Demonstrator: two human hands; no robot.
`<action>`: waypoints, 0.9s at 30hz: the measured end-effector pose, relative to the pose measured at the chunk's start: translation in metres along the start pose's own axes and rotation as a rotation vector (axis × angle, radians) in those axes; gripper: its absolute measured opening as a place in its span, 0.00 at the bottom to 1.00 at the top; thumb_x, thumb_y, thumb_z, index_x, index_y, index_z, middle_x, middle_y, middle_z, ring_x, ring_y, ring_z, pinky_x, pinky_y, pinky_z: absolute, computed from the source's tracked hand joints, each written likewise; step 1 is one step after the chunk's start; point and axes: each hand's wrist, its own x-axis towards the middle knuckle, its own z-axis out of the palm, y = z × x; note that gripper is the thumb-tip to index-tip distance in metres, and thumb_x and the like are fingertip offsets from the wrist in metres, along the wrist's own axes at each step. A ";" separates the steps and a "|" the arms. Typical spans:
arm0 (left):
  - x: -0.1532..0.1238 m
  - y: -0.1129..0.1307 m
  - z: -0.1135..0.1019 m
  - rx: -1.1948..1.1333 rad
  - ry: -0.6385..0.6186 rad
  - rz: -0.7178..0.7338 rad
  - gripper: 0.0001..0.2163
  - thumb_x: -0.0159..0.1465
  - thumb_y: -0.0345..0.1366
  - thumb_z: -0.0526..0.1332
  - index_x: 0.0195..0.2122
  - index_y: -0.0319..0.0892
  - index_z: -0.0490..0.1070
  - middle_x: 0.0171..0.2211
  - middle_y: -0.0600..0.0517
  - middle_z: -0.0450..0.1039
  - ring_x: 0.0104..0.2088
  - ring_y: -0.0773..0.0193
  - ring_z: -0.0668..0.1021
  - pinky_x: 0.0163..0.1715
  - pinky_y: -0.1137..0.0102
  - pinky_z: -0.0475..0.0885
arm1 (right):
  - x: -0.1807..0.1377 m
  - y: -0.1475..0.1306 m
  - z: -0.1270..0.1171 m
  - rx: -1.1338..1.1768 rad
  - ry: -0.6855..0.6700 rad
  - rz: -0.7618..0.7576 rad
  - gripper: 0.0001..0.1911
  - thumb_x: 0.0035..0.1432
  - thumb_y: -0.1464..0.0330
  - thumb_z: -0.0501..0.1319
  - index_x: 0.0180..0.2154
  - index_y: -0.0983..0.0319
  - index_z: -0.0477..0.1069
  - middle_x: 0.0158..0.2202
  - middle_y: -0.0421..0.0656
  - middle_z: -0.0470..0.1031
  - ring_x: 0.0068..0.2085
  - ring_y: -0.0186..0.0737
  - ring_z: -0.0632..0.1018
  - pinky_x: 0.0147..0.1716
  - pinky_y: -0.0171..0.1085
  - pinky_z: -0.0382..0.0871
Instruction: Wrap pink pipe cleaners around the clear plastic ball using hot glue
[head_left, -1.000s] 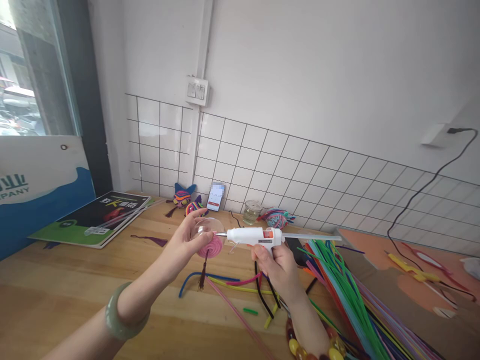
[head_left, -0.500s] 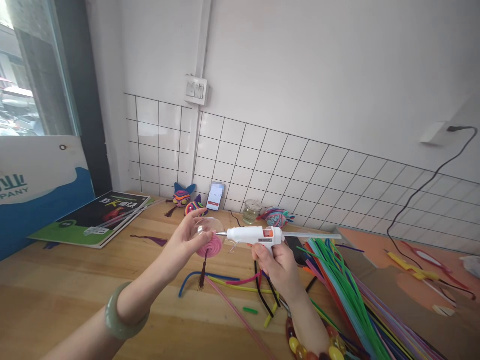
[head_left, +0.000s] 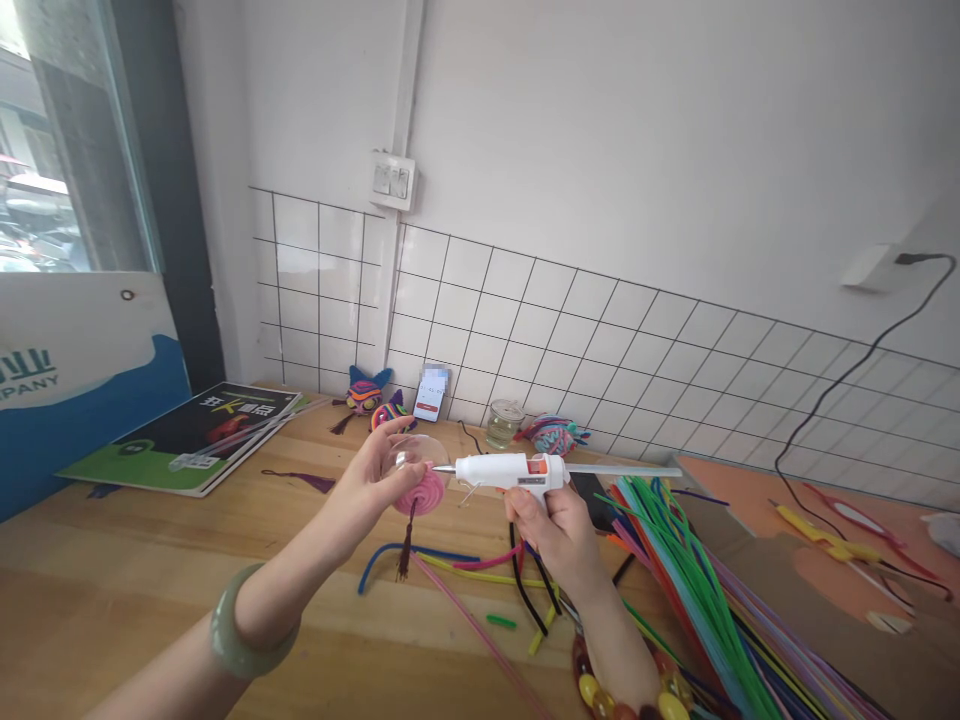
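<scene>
Your left hand (head_left: 381,475) is closed round a clear ball (head_left: 435,449), thumb toward you. Pink coil (head_left: 424,496) covers the ball's lower near side; a dark tassel (head_left: 406,555) hangs off it. Ball is held up over the middle of the tabletop (head_left: 150,610).

Your right hand (head_left: 559,530) grips the white glue gun (head_left: 491,469) by its handle, gun lying level. Nozzle (head_left: 444,468) points at the coil's upper edge, right by your left thumb; can't tell if it touches. Can't tell if the trigger is squeezed either. Clear glue stick (head_left: 622,471) pokes out the rear of the gun.

Under your hands: loose blue stem (head_left: 382,552), black stem (head_left: 529,597), short green piece (head_left: 501,622). Big stem bundle (head_left: 679,560) lies to the right of your right hand, running toward you.

Along the tabletop's back edge, left to right: eared figure (head_left: 367,392), smaller striped figure (head_left: 388,412), phone (head_left: 430,395) leaning upright, glass jar (head_left: 504,426), striped ball (head_left: 555,436). Booklet (head_left: 180,445) sits near the back left corner. Yellow tool (head_left: 829,543) is off to the far right.
</scene>
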 end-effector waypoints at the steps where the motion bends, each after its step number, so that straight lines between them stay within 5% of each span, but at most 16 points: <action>1: 0.000 0.000 0.000 0.000 -0.004 -0.002 0.29 0.58 0.44 0.68 0.58 0.45 0.62 0.52 0.43 0.72 0.55 0.49 0.73 0.54 0.57 0.66 | 0.000 0.000 0.000 0.005 -0.003 0.004 0.22 0.63 0.52 0.59 0.27 0.63 0.68 0.21 0.35 0.59 0.21 0.28 0.58 0.20 0.33 0.51; 12: -0.001 0.003 0.001 -0.016 -0.015 0.006 0.28 0.59 0.44 0.67 0.58 0.45 0.63 0.52 0.43 0.73 0.54 0.50 0.74 0.54 0.58 0.67 | 0.004 -0.003 -0.001 0.061 0.006 0.046 0.24 0.62 0.49 0.59 0.30 0.64 0.73 0.16 0.35 0.63 0.18 0.30 0.62 0.19 0.33 0.56; 19: 0.000 0.003 0.001 -0.072 0.013 -0.009 0.28 0.57 0.43 0.69 0.57 0.45 0.64 0.51 0.43 0.73 0.54 0.48 0.74 0.52 0.58 0.68 | 0.008 -0.007 0.000 0.309 -0.010 0.092 0.22 0.60 0.49 0.62 0.31 0.62 0.72 0.13 0.32 0.60 0.15 0.29 0.57 0.17 0.33 0.53; 24: 0.005 0.000 -0.002 -0.147 0.074 -0.044 0.30 0.55 0.42 0.71 0.57 0.44 0.65 0.50 0.44 0.73 0.53 0.49 0.75 0.48 0.60 0.69 | 0.010 -0.001 -0.006 0.441 -0.168 0.179 0.25 0.58 0.46 0.61 0.29 0.62 0.69 0.11 0.30 0.58 0.14 0.27 0.54 0.18 0.33 0.53; 27: 0.007 0.002 -0.004 -0.186 0.101 -0.099 0.31 0.54 0.42 0.71 0.57 0.44 0.65 0.52 0.43 0.72 0.49 0.51 0.77 0.41 0.63 0.71 | 0.009 0.011 -0.013 0.361 -0.362 0.290 0.29 0.57 0.41 0.58 0.32 0.62 0.68 0.16 0.34 0.66 0.14 0.25 0.54 0.15 0.30 0.50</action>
